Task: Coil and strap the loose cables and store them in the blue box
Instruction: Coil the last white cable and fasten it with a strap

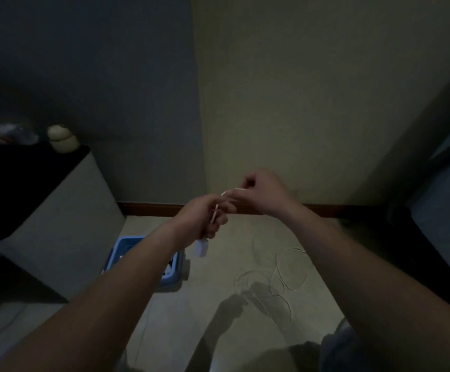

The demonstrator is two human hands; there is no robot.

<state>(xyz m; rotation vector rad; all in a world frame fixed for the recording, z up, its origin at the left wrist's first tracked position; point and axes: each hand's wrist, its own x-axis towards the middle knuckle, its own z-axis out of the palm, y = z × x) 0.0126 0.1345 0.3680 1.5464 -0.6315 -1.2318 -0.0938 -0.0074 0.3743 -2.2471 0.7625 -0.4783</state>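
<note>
Both hands are raised in front of the wall (299, 103), close together. The left hand (203, 220) has its fingers (219, 224) curled round a thin white cable (215, 210), and a white plug (201, 247) hangs just under them. The right hand (262, 191), just beside and slightly above, pinches the same cable at its upper end, fingertips (238, 196) tight together.

Below the fingers and to their right, more pale cable loops (274, 285) lie slack on the floor (218, 304), crossed by the shadow of the arms. Below and left of the fingers the blue box (131, 239) stands on the floor against a pale cabinet (65, 210); the left forearm covers most of its opening, and only dark and white scraps show inside, too dim to name. A cream jar (62, 139) sits on the cabinet's dark top, far left of the fingers. A brown skirting board (151, 209) runs behind them
</note>
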